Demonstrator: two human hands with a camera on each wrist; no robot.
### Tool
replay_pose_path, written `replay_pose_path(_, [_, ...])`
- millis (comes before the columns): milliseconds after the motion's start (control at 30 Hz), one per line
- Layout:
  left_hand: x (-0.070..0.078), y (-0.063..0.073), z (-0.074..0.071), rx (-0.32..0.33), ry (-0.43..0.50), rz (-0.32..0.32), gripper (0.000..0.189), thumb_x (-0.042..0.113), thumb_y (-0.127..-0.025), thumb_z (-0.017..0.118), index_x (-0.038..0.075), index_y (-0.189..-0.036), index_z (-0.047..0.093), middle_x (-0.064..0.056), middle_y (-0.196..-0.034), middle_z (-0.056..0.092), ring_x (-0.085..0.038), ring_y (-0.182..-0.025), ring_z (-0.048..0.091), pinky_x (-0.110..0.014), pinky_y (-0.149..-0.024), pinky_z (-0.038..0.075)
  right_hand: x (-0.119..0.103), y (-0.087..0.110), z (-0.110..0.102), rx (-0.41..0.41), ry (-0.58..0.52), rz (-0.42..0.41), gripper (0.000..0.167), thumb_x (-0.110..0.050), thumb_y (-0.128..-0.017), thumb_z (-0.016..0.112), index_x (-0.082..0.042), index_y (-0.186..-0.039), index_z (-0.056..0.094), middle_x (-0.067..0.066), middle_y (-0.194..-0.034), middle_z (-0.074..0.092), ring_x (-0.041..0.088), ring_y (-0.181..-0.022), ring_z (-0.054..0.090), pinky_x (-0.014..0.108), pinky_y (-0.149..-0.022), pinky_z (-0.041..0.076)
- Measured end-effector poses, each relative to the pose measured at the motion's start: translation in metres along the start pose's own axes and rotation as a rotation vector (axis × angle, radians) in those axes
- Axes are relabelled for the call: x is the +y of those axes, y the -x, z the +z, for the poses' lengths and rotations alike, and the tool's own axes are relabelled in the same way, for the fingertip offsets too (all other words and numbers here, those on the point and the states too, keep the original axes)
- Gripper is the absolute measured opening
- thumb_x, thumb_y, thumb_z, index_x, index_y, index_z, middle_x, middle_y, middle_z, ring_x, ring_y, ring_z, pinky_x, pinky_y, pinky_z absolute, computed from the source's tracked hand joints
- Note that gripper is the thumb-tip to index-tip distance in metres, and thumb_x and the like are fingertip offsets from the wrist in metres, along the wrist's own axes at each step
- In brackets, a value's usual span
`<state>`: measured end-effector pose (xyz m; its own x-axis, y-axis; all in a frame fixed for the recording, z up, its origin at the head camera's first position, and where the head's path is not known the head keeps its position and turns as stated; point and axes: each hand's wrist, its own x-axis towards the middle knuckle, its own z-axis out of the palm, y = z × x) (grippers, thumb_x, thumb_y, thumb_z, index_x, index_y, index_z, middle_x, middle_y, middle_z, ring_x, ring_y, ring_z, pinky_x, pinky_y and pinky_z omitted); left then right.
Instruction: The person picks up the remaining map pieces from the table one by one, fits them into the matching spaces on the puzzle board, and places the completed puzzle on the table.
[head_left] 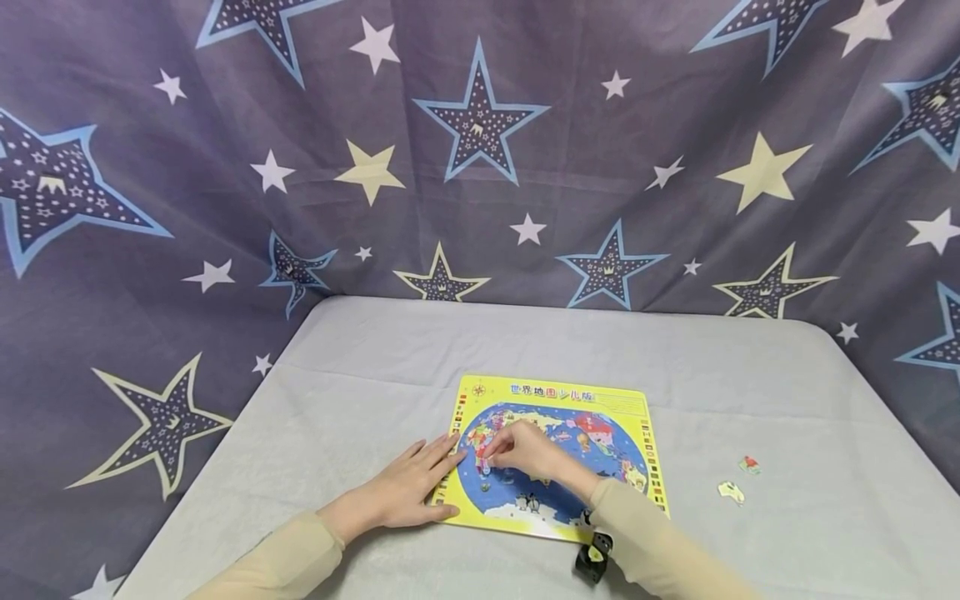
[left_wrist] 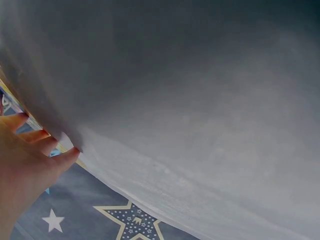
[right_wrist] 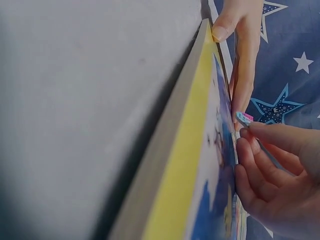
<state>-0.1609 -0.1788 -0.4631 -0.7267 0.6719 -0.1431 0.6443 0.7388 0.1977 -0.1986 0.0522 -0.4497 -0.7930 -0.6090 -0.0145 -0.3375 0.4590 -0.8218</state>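
A yellow-bordered world map puzzle board (head_left: 551, 386) lies flat on the table, with a blue oval ocean and colourful continents. My right hand (head_left: 531, 452) is over the left part of the map. In the right wrist view its thumb and forefinger pinch a small puzzle piece (right_wrist: 244, 118), pink and light blue, held just above the board's surface. My left hand (head_left: 411, 487) rests at the board's left border with its fingers extended, fingertips on the yellow rim and thumb near the lower left corner. The left wrist view shows mostly the table underneath, with that hand at its left edge.
To the right of the board, two loose puzzle pieces lie on the grey tablecloth (head_left: 810, 400): a red and green one (head_left: 748, 464) and a pale one (head_left: 730, 492). A black device (head_left: 594, 558) sits at my right wrist. A star-patterned curtain (head_left: 480, 208) hangs behind the table.
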Motion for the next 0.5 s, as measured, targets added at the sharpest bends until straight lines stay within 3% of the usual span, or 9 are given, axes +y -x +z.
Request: replay_pose_path(500, [-0.0002,-0.0002,0.0004,0.013,-0.002,0.004,0.078,0.064,-0.083,0.034,0.013,-0.142,0.023,-0.008,-0.148,0.011,-0.022,-0.134,0.012,-0.045,-0.106,0.015,-0.0015,-0.0029,0.0049,0.000,0.038,0.011,0.008,-0.002,-0.080,0.062,-0.005,-0.080,0.069,0.001,-0.076,0.065,0.007,-0.064,0.056,0.021,-0.056,0.046])
